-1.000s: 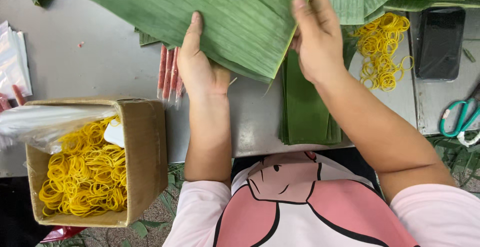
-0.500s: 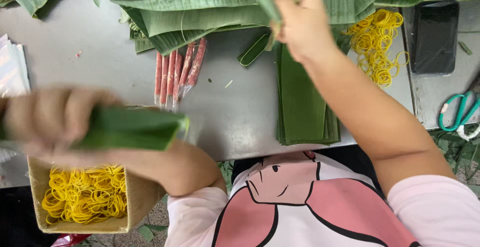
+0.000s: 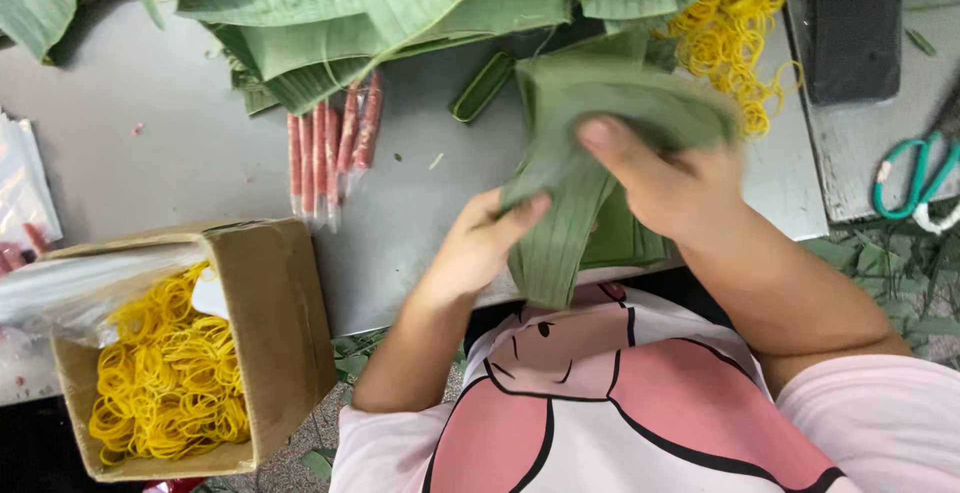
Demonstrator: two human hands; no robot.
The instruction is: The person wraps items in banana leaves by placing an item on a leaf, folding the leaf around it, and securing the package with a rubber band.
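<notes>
Both my hands hold one folded green banana leaf (image 3: 570, 183) over the near edge of the grey table (image 3: 170, 153). My left hand (image 3: 480, 248) grips its lower left side, thumb on top. My right hand (image 3: 665, 178) presses on its upper right part; the image is blurred there. Under the leaf lies a stack of folded green leaf pieces (image 3: 625, 243), mostly hidden.
Large banana leaves (image 3: 380, 3) cover the table's far side. A row of pink sausage sticks (image 3: 330, 148) lies mid-table. Loose yellow rubber bands (image 3: 730, 38) sit far right; a cardboard box (image 3: 280, 313) of rubber bands (image 3: 170, 383) near left. Black phone (image 3: 850, 23) and green scissors (image 3: 915, 178) right.
My left hand swung from over the box on the left back to the middle. My right hand came down from the leaf pile. Both now grip the folded leaf together.
</notes>
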